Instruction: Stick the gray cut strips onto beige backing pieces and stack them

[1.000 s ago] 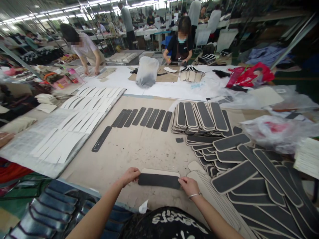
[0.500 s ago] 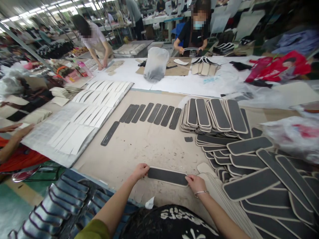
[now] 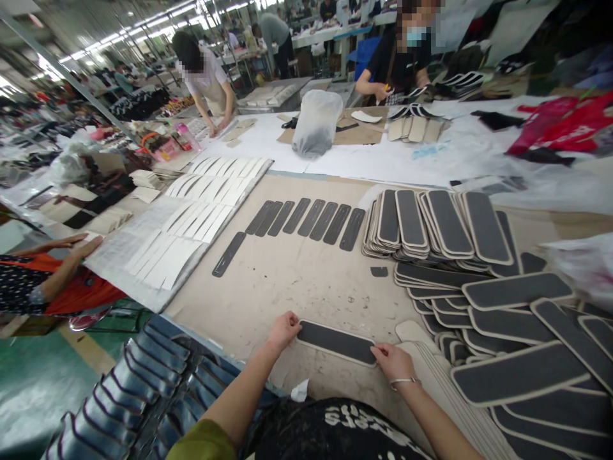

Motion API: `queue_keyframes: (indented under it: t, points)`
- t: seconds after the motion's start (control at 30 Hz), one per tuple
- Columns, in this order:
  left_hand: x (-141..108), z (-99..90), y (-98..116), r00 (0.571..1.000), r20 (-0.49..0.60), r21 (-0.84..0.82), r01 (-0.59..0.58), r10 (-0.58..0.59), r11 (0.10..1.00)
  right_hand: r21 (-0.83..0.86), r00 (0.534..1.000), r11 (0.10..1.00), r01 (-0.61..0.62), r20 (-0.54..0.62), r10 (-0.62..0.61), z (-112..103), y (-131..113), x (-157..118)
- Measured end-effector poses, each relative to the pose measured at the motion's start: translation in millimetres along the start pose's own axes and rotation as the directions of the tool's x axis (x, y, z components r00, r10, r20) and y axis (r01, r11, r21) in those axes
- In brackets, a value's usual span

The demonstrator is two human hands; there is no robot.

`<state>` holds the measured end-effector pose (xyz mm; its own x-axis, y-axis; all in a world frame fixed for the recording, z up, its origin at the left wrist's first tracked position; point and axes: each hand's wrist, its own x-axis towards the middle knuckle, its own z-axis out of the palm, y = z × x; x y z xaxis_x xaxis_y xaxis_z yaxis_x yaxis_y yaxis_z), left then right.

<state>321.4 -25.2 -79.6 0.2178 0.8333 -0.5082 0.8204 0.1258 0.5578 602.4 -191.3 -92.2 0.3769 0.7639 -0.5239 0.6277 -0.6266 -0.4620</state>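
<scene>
A long dark grey panel with a beige border and rounded corners [image 3: 338, 342] lies at the near side of the table, pinched at both ends. My left hand [image 3: 285, 329] is closed on its left end. Its right end is between the fingertips of my right hand [image 3: 393, 362], which wears a bracelet. Just right of that hand is a fanned stack of beige panels [image 3: 443, 383]. Past the panel, a row of narrow dark strips [image 3: 317, 219] is laid out, with one more strip [image 3: 229, 254] set apart to the left.
Heaped bordered panels [image 3: 520, 374] fill the right side, with upright stacks [image 3: 445, 223] behind. White pieces [image 3: 177, 223] lie on a board at left. A filled plastic bag [image 3: 316, 124] stands on the far table. Co-workers' hands are at the left edge and across the table.
The view has swung left, so everything sits further right. Both hands keep hold of the panel's ends. The co-worker at the back right has moved their hands apart.
</scene>
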Motion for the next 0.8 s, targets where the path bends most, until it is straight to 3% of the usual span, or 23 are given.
queue_keyframes:
  t: [0.8]
  points:
    - [-2.2, 0.9, 3.2, 1.0, 0.012, 0.045, 0.008, -0.008, 0.999, -0.093, 0.999, 0.995, -0.043, -0.026, 0.04, 0.5, -6.3, 2.5]
